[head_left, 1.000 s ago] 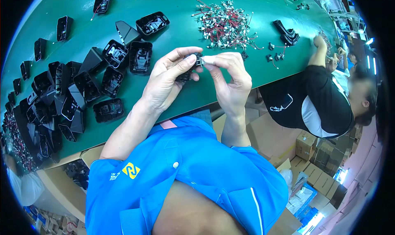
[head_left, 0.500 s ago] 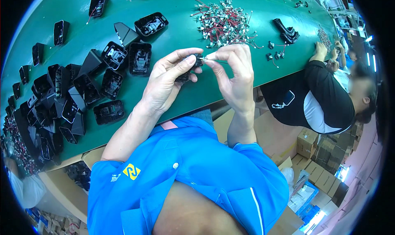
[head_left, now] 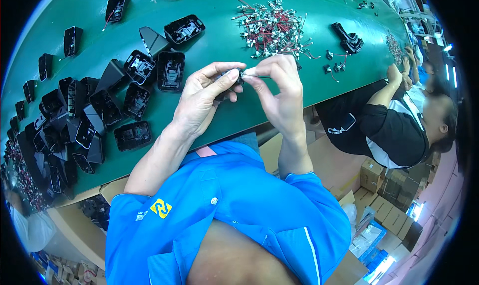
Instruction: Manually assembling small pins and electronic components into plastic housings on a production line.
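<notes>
Above the near edge of the green table, my left hand is closed around a small black plastic part, its thumb on top and the fingers behind. My right hand meets it from the right, thumb and forefinger pinched at the part's end. Between these fingertips is a small wired connector, mostly hidden; its thin dark wire sticks out to the right. Beyond the hands lies a heap of small white connectors with red and black wires.
Open black plastic housings cover the table's left side, many piled up. To the right lie a curved row of black parts and several small wired pieces. A co-worker sits at the right; cardboard boxes stand on the floor.
My right fingertips have moved slightly left, closer against the black part, covering the pale connector piece that showed before. The co-worker at the right has shifted arms and body.
</notes>
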Tool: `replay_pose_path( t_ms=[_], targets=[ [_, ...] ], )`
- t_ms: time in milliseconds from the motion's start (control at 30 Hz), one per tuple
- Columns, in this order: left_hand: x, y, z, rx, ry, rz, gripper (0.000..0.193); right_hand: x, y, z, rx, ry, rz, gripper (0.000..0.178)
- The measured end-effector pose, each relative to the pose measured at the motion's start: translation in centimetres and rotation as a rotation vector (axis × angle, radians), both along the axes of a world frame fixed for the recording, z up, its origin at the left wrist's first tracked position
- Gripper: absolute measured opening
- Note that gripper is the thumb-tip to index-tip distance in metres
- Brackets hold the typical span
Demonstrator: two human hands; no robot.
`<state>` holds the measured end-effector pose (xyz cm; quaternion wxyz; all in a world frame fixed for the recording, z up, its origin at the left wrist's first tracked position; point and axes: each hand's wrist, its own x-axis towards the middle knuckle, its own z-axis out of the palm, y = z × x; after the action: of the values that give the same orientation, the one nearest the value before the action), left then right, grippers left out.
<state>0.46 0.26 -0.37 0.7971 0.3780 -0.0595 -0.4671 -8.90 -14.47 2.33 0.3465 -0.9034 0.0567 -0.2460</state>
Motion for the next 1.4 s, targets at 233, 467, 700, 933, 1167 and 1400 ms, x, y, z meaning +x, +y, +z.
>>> replay_pose_path(
  t_ms=[233,467,700,933,1167,1400],
  targets=[
    [-0.6,-0.3,0.1,-0.038,0.024,-0.042,0.032,-1.5,1.3,-1.0,0.535,-0.043,-0.035,0.057],
    [-0.6,-0.8,-0.1,0.033,0.017,-0.025,0.029,-2.1,-1.6,-1.7,0.431,-0.129,-0.164,0.052],
    [-0.4,-0.7,0.2,0.035,0.075,-0.035,0.026,-4.9,-15.7,-0.9,-0.347,0.021,-0.809,0.045],
    [-0.3,-0.7,0.3,0.043,0.095,-0.008,0.023,-4.0,-15.8,-1.2,-0.799,0.188,-0.931,0.041],
    [-0.4,-0.6,0.4,0.024,0.081,-0.035,0.024,-2.2,-12.2,-1.9,-0.641,0.282,-0.616,0.024],
    [-0.3,-0.5,0.8,0.035,0.113,-0.009,0.029,-2.2,-11.4,-2.1,-0.372,-0.110,-0.527,0.020]
  ],
)
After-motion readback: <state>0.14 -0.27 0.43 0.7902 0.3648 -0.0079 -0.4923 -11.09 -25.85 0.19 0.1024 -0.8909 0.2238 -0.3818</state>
